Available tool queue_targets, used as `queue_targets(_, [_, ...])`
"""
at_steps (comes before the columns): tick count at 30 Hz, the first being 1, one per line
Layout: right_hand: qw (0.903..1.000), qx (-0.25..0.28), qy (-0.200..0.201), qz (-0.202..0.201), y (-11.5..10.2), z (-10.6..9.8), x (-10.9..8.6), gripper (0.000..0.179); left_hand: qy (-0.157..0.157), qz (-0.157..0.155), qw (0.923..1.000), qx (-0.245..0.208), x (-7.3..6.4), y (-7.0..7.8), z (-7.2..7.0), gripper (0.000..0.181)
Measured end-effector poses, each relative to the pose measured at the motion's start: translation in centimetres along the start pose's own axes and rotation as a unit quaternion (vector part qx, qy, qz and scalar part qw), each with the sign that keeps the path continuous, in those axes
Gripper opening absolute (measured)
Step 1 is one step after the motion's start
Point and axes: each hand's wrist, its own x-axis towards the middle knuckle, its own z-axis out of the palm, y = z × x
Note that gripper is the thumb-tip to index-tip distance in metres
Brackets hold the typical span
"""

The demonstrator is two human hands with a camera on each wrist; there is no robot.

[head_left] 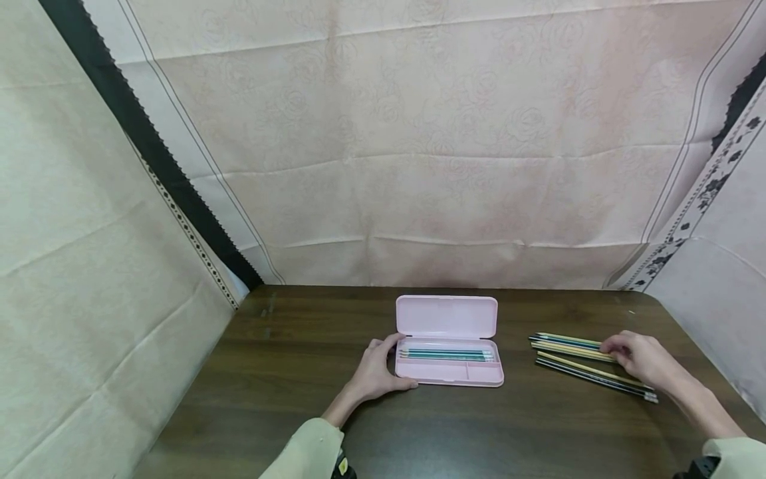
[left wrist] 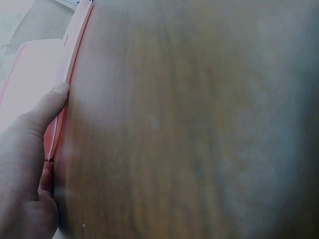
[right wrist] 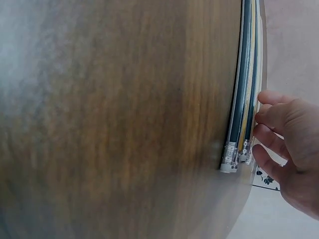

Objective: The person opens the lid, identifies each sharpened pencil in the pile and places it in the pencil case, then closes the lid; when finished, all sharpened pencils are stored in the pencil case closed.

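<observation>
A pink pencil case [head_left: 449, 384] stands with its lid [head_left: 446, 317] raised. Several green pencils [head_left: 445, 354] lie in its long compartment. My left hand [head_left: 377, 374] grips the case's left end, thumb along the front edge and fingers at the back; the left wrist view shows the thumb [left wrist: 52, 102] against the pink rim. To the right, several loose pencils in green, yellow and black [head_left: 574, 347] lie side by side on the table. Over their right part, my right hand [head_left: 643, 356] pinches at the back ones with bent fingers. Which pencils it has is hidden.
Black pencils [head_left: 598, 379] and a yellow one lie nearest me in the loose group, their eraser ends [right wrist: 230, 158] pointing right. The brown wooden table [head_left: 287, 372] is bordered by pale patterned cloth [head_left: 449, 166] at the back and sides.
</observation>
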Motion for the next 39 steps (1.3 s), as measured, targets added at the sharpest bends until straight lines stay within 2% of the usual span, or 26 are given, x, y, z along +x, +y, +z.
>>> queue_targets(10, [0.9992,-0.014,0.024,-0.030,0.08,0.23,0.04,0.035,-0.002,-0.002,1.0000,0.000,0.02,0.00,0.10,0.090])
queue_targets(27, [0.9994,-0.004,-0.031,0.012,0.09,-0.16,0.23,0.027,0.001,0.009,1.0000,-0.002,0.33,-0.05,0.26,0.091])
queue_targets(33, [0.9991,-0.005,-0.040,0.012,0.19,-0.07,0.29,0.027,0.002,0.012,0.9999,-0.005,0.31,0.03,0.22,0.091])
queue_targets(39, [0.9960,-0.001,-0.077,0.045,-0.22,0.02,0.63,0.025,0.009,0.012,0.9999,-0.001,0.04,-0.09,0.00,0.090])
